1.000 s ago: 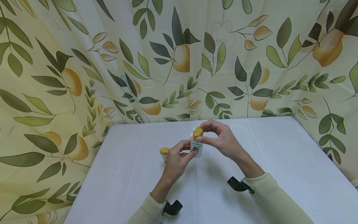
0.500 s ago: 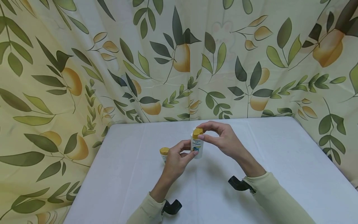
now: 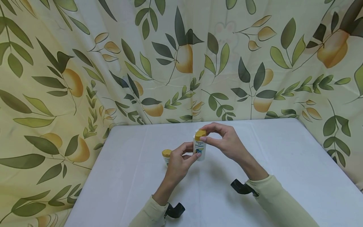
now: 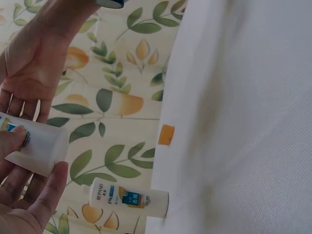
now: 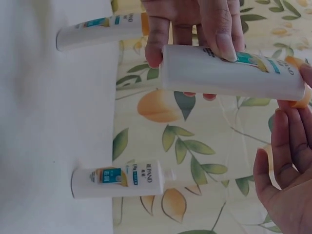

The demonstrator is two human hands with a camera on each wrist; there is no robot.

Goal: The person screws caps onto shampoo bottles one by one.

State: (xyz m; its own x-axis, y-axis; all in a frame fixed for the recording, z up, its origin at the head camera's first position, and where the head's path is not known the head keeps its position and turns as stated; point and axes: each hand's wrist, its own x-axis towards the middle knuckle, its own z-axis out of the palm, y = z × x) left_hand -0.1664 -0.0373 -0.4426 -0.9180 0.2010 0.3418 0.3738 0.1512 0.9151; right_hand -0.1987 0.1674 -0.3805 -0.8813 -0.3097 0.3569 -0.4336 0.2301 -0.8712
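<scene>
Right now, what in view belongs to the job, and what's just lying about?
Job:
held bottle, in left hand
held cap, pinched by right hand

Lying about, untouched (first three match, so maybe job too):
capped bottle
uncapped bottle
loose cap
curtain

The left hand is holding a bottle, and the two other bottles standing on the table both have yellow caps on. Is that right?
Not quite: the right wrist view shows one standing bottle uncapped, its white tip bare. The other bottle has its yellow cap, and the left hand does hold a third bottle.
</scene>
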